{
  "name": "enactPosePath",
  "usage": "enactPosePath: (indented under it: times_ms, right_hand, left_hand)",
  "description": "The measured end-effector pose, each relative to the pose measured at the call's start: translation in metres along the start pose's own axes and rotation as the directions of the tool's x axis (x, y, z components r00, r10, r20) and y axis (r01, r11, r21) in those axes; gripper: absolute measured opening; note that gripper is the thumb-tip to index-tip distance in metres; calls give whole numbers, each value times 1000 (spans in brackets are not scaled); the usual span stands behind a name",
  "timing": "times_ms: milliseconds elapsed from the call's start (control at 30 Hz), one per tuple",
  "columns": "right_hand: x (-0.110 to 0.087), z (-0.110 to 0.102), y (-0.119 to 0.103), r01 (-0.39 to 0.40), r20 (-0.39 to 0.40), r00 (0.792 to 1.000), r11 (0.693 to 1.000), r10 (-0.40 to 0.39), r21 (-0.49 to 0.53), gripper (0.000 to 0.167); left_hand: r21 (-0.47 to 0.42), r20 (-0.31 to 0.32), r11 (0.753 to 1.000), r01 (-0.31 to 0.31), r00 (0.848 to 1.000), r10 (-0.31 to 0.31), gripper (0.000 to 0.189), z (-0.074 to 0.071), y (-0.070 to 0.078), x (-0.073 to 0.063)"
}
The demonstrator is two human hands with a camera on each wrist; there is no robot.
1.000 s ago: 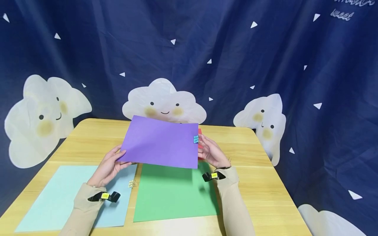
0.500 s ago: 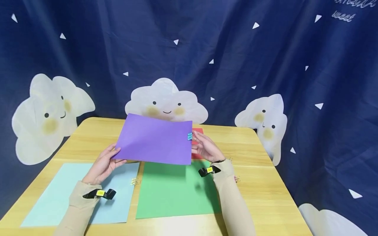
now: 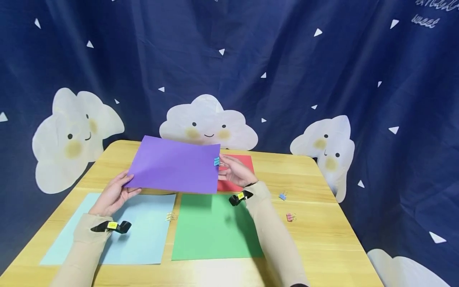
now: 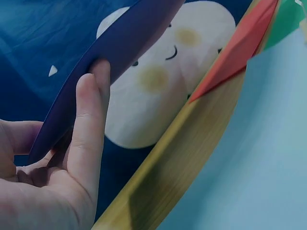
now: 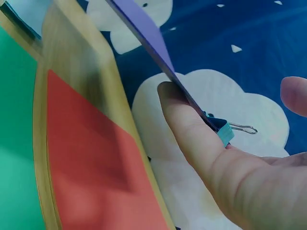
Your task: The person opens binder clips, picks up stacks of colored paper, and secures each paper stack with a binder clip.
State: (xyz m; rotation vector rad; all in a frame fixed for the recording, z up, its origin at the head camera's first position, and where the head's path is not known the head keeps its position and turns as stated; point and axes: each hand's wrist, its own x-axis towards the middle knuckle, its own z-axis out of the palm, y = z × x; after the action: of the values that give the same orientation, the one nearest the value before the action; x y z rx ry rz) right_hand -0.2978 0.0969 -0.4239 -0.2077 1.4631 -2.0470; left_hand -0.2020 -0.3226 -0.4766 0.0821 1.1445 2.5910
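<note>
A purple sheet of paper is held up above the table, tilted. My left hand pinches its near left corner, thumb on top and fingers beneath, as the left wrist view also shows. A teal binder clip grips the sheet's right edge, its wire handle sticking out. My right hand is at that edge: in the right wrist view a straight finger lies under the sheet beside the clip, while the thumb stands apart from it.
A light blue sheet with a yellow binder clip at its right edge lies front left. Beside it lies a green sheet, with a red sheet behind. A blue clip and a pink clip lie at the right.
Both hands have moved left with the purple sheet, uncovering more of the red sheet. The blue and pink clips have come into full view past the right arm. The camera has turned slightly left.
</note>
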Motion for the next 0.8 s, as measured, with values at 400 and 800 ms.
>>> enactPosePath:
  times_ms: [400,800]
  right_hand:
    - [36,35,9,-29,-59,998,999,31,27,35]
    - [60,59,28,-77,-11,997,996,77,37,16]
  left_hand:
    - [6,-112,1000,-13,994,13,28,-32,25,-7]
    - [57,-176,998,1,984,9,22,-66,42,-10]
